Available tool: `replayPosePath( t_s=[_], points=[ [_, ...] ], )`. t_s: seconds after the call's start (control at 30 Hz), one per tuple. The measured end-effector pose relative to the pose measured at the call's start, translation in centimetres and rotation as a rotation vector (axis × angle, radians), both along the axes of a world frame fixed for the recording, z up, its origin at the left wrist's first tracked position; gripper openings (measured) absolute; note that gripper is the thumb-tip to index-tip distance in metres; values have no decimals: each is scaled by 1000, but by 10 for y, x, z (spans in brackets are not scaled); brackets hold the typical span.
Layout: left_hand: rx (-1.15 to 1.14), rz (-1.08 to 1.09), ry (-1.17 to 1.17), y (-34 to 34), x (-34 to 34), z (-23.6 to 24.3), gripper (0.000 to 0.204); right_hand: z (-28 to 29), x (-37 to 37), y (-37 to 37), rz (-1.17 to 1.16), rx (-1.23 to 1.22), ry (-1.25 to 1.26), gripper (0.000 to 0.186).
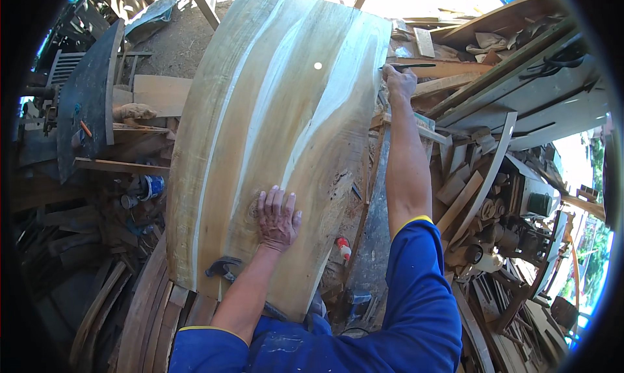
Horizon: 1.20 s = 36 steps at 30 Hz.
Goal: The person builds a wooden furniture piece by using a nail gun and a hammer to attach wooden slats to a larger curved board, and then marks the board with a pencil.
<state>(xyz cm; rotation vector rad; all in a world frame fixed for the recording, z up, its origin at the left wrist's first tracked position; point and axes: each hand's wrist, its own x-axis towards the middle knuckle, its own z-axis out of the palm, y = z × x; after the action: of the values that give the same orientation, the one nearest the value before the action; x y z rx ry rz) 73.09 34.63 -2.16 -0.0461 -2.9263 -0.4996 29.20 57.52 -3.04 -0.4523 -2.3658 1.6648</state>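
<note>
Head view: a wide wooden board [276, 139] lies before me, a hammer [223, 266] on its near left part. Next, my left hand [279, 220] rests palm-down, fingers extended, on the wood. Well apart, my right hand [399, 81] grips a slim dark tool [419, 65] by the far right edge.

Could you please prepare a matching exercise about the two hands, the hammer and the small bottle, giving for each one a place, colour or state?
1. Left hand
2. Right hand
3. Hammer
4. Small bottle

A. Red and white
B. Holding a slim dark object at the right edge of the wooden panel
C. Partly hidden by the left forearm
D. Palm down on the panel

Pairs: 1-D, 2-B, 3-C, 4-A
</note>
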Motion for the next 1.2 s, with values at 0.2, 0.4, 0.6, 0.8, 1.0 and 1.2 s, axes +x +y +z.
replayPosePath(
  t_s=[0.2, 0.4, 0.6, 0.8, 1.0, 1.2],
  points=[
    [-9, 13, 42, -2, 0, -2, 54, 4, 68, -6, 15, 92, -20, 18],
    [-8, 23, 59, 1, 0, -4, 54, -2, 130, 1, 65, -41, -57, 18],
    [-35, 24, 61, -2, 2, -9, 54, 13, 200, -9, 41, -139, -123, 18],
    [-21, 30, 94, 1, 2, -10, 53, 2, 253, -3, 68, -76, -119, 19],
    [-27, 30, 118, -1, 3, -14, 52, 5, 319, -11, 83, -37, -135, 15],
    [-17, 18, 111, 0, 4, -16, 51, 23, 382, -17, 33, -69, -191, 15]
  ],
)
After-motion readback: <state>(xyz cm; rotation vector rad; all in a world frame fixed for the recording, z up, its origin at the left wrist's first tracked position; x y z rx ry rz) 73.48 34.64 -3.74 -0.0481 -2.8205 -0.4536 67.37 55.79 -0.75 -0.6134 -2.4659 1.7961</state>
